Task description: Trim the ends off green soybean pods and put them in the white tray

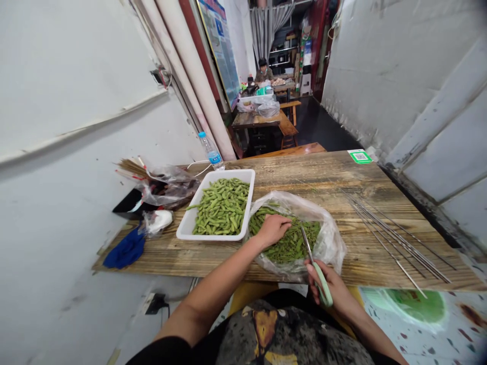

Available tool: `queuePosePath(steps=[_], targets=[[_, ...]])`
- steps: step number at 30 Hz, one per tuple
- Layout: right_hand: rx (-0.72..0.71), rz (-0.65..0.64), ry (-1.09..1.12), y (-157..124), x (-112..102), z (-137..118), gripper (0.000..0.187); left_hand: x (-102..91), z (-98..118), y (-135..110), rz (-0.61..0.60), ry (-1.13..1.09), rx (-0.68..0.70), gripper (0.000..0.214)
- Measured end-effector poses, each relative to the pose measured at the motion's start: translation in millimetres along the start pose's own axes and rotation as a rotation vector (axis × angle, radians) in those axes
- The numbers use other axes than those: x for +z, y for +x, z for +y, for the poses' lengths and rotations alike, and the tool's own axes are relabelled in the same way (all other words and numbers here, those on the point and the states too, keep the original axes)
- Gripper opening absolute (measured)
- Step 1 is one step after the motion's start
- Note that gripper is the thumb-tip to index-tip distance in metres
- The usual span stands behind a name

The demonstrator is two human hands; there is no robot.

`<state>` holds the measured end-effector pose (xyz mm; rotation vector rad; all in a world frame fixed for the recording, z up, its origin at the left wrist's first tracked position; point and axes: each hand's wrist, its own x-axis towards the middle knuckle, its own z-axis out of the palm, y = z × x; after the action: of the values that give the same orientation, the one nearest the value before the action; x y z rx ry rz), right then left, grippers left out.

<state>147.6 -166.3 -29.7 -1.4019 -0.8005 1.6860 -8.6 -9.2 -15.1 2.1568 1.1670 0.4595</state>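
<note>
My left hand [274, 229] is over a clear plastic bag [330, 238] that lies open on the table. Its fingers are pressed together; whatever is between them is too small to make out. Green soybean pods and trimmings [291, 246] fill the bag. My right hand [331, 284] grips scissors [321, 285] by their pale green handles, the blades pointing forward over the bag's right part. Left of the bag, a white plastic tray [249, 178] holds a heap of green soybean pods [222, 205].
Several thin metal skewers [395, 235] lie on the wooden table [327, 175] at right. A water bottle [211, 152] stands behind the tray. Far left are a blue cloth [125, 248], a white bagged item [158, 221] and bundled sticks [133, 167]. A person [263, 71] sits farther back.
</note>
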Motion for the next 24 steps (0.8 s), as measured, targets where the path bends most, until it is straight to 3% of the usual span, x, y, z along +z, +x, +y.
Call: queuePosePath(steps=[5, 12, 17, 20, 24], targets=[[-0.073, -0.053, -0.091, 0.2, -3.3, 1.8, 0.047, -5.6, 6.3, -17.9, -0.072, -0.395, -0.098, 0.028], [-0.116, -0.127, -0.108, -3.0, 1.4, -2.2, 0.039, -12.1, 15.7, -27.7, -0.113, -0.424, -0.109, 0.026], [-0.034, -0.099, -0.086, 0.1, 3.6, -3.2, 0.038, -7.2, 15.6, -29.4, -0.159, -0.48, -0.126, 0.024], [-0.001, -0.054, -0.062, 2.1, 3.9, -3.2, 0.041, -5.2, 15.2, -28.9, -0.124, -0.68, -0.249, 0.019], [-0.053, -0.046, -0.021, -2.0, 6.5, -6.9, 0.044, -3.7, 16.4, -28.2, -0.084, -1.114, -0.499, 0.013]])
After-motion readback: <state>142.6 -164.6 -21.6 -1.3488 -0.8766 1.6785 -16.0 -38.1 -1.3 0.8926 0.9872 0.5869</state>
